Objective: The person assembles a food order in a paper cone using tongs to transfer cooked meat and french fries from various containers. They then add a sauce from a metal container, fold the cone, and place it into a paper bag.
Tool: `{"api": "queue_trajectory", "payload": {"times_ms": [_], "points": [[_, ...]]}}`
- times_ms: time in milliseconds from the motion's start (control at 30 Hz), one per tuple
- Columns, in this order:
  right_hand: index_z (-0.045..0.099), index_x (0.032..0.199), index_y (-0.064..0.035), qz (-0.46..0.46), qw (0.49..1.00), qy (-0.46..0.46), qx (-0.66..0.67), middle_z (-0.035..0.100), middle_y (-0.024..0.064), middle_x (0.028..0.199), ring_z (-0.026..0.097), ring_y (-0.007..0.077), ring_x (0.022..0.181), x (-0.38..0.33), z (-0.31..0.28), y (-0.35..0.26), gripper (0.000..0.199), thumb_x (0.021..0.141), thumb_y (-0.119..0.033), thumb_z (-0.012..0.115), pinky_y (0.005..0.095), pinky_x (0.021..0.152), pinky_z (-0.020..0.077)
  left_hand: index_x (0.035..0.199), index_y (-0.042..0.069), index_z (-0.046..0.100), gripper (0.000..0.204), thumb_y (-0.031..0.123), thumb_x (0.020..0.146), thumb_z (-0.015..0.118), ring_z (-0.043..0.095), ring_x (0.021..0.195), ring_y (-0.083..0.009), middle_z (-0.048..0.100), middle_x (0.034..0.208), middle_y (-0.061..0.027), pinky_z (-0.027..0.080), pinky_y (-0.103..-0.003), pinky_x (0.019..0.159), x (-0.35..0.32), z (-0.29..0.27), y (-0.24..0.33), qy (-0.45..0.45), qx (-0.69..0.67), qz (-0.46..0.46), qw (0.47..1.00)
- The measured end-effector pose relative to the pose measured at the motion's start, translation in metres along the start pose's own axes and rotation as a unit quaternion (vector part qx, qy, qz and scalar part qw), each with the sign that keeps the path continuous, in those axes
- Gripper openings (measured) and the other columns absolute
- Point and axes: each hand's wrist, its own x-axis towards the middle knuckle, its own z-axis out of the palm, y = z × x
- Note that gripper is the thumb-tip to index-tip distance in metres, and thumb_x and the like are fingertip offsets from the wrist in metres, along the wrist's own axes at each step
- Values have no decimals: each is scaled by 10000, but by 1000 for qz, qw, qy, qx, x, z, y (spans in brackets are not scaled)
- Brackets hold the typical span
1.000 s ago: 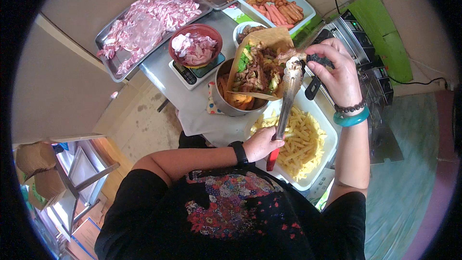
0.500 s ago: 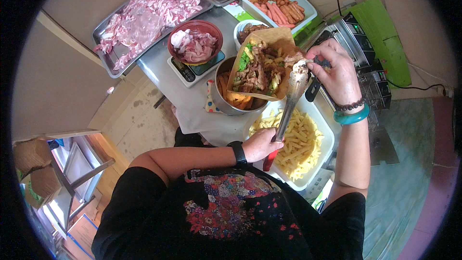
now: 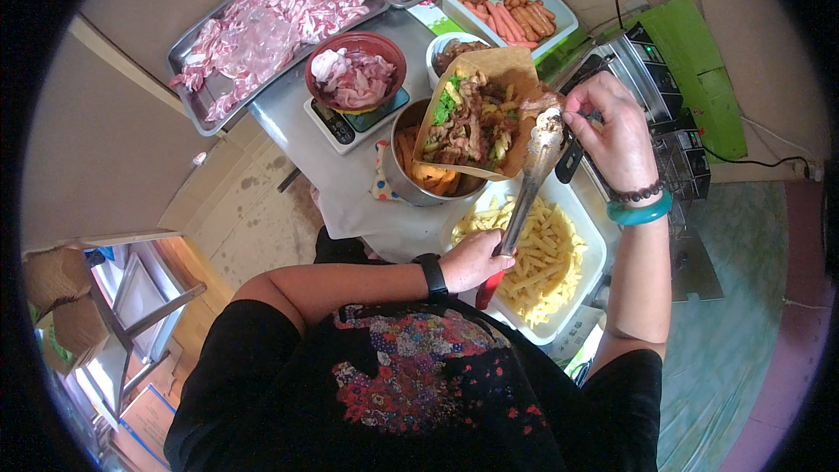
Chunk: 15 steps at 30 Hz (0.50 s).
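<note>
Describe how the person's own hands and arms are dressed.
The left hand and right hand are ungloved. A black wristband circles the left wrist; a dark beaded bracelet and a smooth, rounded teal bangle sit on the right. Both forearms are uncovered below short black sleeves.

Looks like a small takeaway kitchen or snack stall.
Around a metal table (image 3: 293, 135): a heaped raw-meat tray (image 3: 194, 103) at eleven o'clock, sausage tub (image 3: 564, 17) at one, chip tub (image 3: 596, 246) at four, kitchen scale (image 3: 336, 131) between ten and eleven, a filled paper box (image 3: 516, 70) at one, a machine (image 3: 625, 57) with lit panels at two.
</note>
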Motion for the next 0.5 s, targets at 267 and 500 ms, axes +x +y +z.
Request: {"api": "queue_trajectory", "payload": {"times_ms": [267, 500], "points": [[517, 758, 6, 51, 995, 8, 86, 492, 48, 739, 480, 138, 671, -9, -8, 3, 108, 696, 8, 605, 242, 637, 397, 911, -5, 541, 185, 129, 794, 591, 599, 744, -187, 606, 780, -107, 465, -302, 686, -1, -1, 2, 10, 10, 7, 1000], [544, 766, 0, 27, 999, 11, 38, 506, 63, 735, 491, 162, 660, -5, -8, -2, 96, 696, -4, 609, 261, 632, 403, 905, -1, 537, 177, 125, 792, 589, 593, 747, -191, 599, 779, -107, 463, -304, 694, 0, 0, 0, -1, 14, 16, 1000]]}}
